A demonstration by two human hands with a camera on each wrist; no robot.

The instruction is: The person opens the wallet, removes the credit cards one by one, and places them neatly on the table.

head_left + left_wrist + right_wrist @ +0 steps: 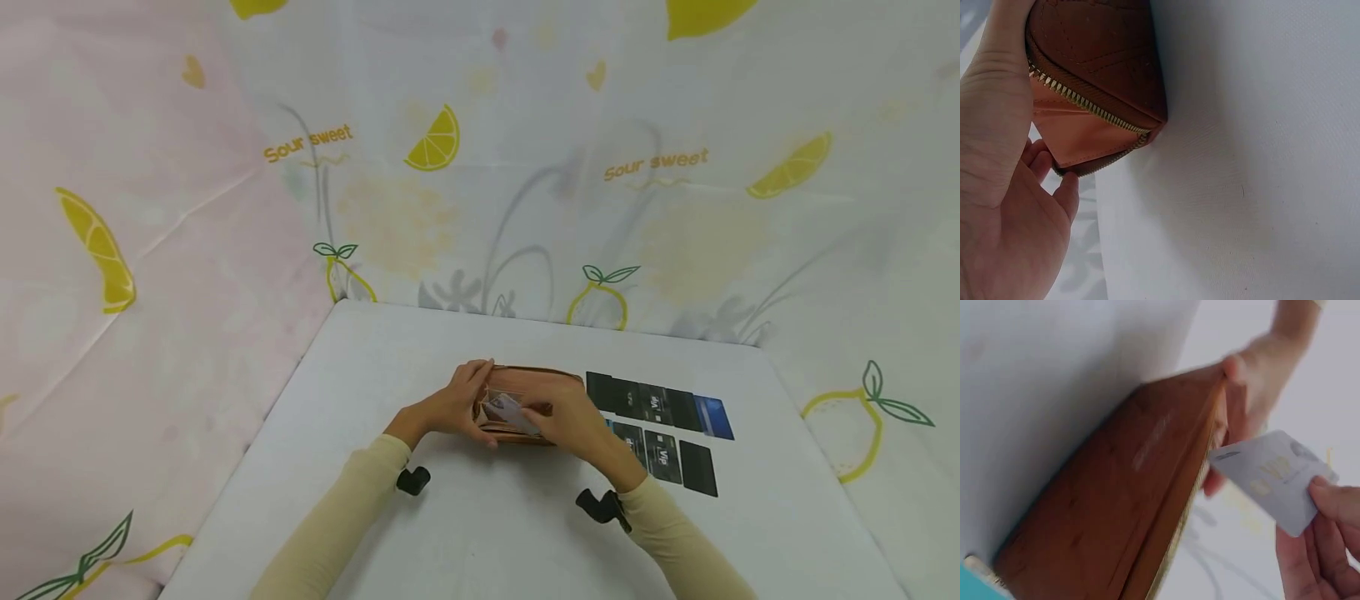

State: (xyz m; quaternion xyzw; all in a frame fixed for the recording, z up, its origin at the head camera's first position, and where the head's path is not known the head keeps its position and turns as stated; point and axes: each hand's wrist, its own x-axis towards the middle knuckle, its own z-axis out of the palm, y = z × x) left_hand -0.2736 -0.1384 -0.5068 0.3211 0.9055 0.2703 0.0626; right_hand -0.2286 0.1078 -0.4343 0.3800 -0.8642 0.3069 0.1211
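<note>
A brown zip-around wallet (536, 379) stands unzipped on the white table, its mouth spread wide. My left hand (448, 408) grips it at the left end, thumb on the near side and fingers on the far side. In the left wrist view, gold zipper teeth run along both edges of the wallet (1100, 37). Between thumb and fingers, my right hand (573, 421) pinches a silver-white card with gold VIP lettering (1272, 478). One corner of this card overlaps the wallet's zipped edge in the right wrist view. From the head view, the card (510, 408) sits over the opening.
Right of the wallet, several cards lie in two rows. The far row has black cards (682, 410) and ends in a blue card (715, 417). The near row includes a black VIP card (663, 457) and a plain black card (699, 468). Lemon-print cloth (480, 208) hangs behind.
</note>
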